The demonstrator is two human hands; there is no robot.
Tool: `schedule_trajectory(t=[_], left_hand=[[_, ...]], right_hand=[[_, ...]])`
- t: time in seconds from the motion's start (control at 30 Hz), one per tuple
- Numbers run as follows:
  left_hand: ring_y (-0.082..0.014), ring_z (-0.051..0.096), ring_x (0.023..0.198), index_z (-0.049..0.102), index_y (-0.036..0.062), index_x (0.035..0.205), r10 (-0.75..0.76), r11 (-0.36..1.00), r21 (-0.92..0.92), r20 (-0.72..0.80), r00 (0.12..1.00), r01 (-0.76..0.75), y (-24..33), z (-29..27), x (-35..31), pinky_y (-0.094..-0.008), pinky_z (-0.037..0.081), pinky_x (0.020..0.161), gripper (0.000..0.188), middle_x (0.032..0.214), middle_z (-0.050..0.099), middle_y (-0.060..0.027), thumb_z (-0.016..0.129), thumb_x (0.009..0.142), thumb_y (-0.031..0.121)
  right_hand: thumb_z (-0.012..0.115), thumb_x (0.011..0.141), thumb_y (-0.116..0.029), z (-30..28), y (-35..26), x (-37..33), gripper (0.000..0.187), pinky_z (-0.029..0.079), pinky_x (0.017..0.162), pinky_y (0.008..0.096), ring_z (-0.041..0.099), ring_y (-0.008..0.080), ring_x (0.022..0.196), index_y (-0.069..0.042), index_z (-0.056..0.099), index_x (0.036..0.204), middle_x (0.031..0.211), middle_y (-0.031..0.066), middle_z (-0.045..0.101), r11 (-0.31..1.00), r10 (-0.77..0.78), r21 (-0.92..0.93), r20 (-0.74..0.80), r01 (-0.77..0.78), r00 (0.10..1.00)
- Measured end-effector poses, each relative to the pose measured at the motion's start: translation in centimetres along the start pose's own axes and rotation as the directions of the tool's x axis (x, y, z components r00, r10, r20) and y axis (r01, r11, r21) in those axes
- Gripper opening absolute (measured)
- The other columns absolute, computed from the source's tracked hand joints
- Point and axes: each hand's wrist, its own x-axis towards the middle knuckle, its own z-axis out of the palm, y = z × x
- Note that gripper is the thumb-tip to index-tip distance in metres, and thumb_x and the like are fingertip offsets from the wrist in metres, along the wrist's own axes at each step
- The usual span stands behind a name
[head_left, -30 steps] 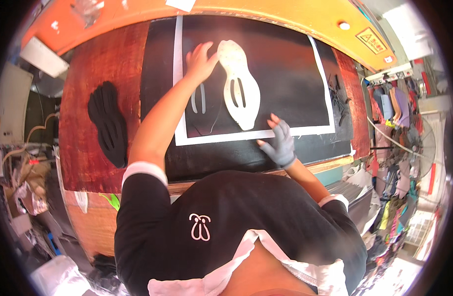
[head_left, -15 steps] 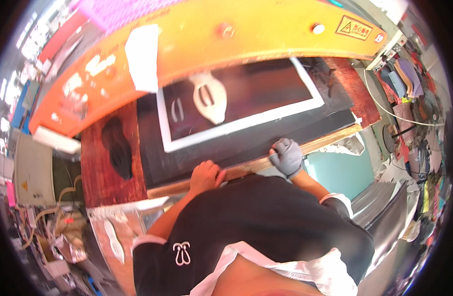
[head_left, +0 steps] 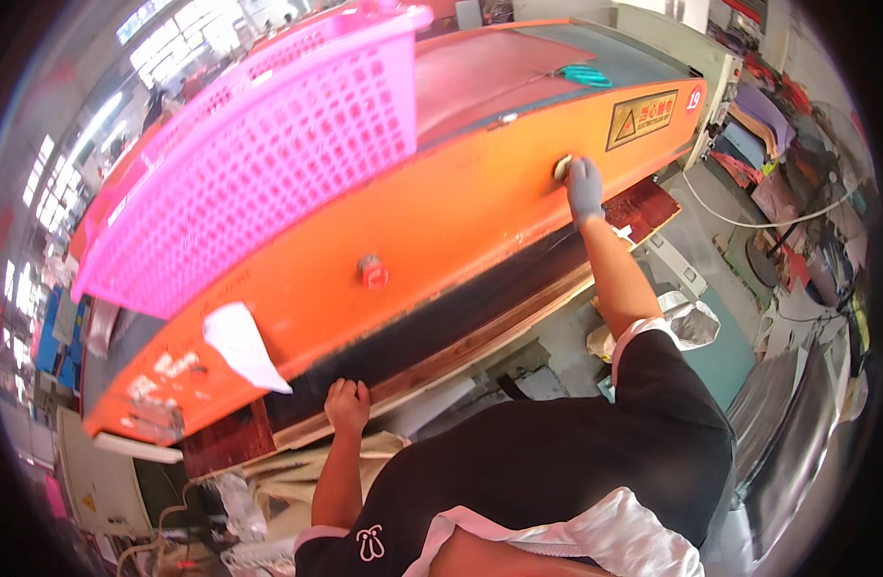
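Note:
A long orange machine beam (head_left: 460, 221) crosses the view ahead of me. My right hand (head_left: 585, 190), in a grey glove, is raised to its right part, closed against a pale round button (head_left: 561, 168). My left hand (head_left: 348, 406) is bare, its fingers curled at the near edge of a black-topped board (head_left: 441, 332) with a wooden front edge. Most of that board is hidden under the beam. A red button (head_left: 372, 273) on the beam's front lies between my hands, touched by neither.
A pink perforated basket (head_left: 259, 163) stands on the machine at the left. White paper (head_left: 244, 348) hangs from the beam. A teal-handled tool (head_left: 585, 76) lies on top. Tan sheet material (head_left: 311, 486) is below my left arm; fabric pieces (head_left: 758, 125) are piled at the right.
The board has slid away from me under the beam, hiding the white frame and pale sole-shaped piece. My right hand has left the board's edge and risen to the button; my view has shifted.

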Motion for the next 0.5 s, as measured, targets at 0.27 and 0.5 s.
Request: schedule_trajectory(t=[0.27, 0.5], left_hand=[[-0.0379, 0.051, 0.061, 0.046, 0.0053, 0.058, -0.005, 1.0, 0.021, 0.08, 0.997, 0.004, 0.0, -0.3, 4.2, -0.0475, 0.041, 0.053, 0.026, 0.062, 0.047, -0.0156, 0.059, 0.078, 0.016], [-0.0392, 0.051, 0.062, 0.043, 0.0028, 0.054, -0.061, 0.998, 0.005, 0.022, 0.998, 0.061, 1.7, 0.3, 2.8, -0.049, 0.04, 0.053, 0.029, 0.061, 0.047, -0.0173, 0.058, 0.077, 0.012]], right_hand=[[0.057, 0.079, -0.031, 1.5, 1.8, -14.0, 0.022, 0.048, 0.062, 0.0448, 0.059, 0.0315, 0.067, -0.012, 0.064, 0.069, 0.073, 0.0091, 0.06, 0.846, 0.052, -0.413, 0.693, 0.337, 0.719], [0.053, 0.082, -0.036, 2.3, -1.5, -15.9, 0.032, 0.046, 0.065, 0.0445, 0.058, 0.0307, 0.071, -0.009, 0.064, 0.068, 0.073, 0.0108, 0.059, 0.757, -0.04, -0.371, 0.796, 0.538, 0.604]])
